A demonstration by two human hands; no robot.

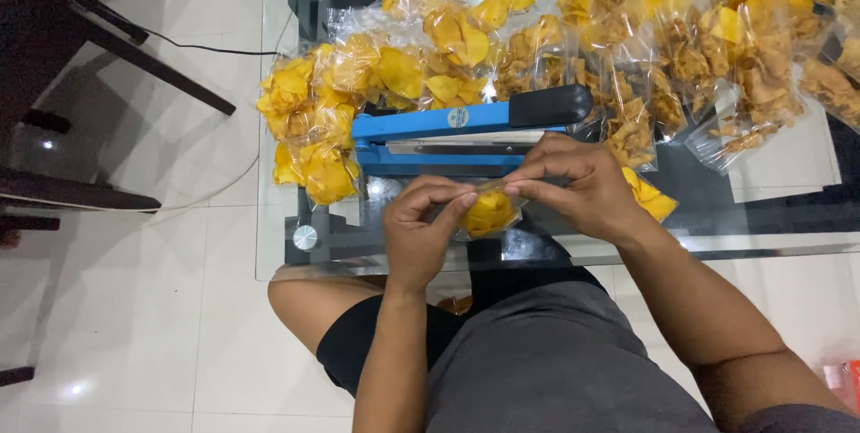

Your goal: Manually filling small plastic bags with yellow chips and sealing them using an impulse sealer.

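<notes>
My left hand [419, 227] and my right hand [573, 187] both pinch the top edge of a small clear bag of yellow chips [488, 212], held just in front of a blue heat sealer [448, 137] with a black handle [548, 104]. The sealer's arm is lifted slightly above its base. The bag hangs between my fingertips over the near edge of the glass table [273, 218].
Many clear bags of yellow chips [394, 70] are heaped behind and left of the sealer, with browner chip bags [699, 66] to the right. A white sheet [788, 164] lies at right. A dark chair [54, 57] and a black cable [206, 46] are on the tiled floor at left.
</notes>
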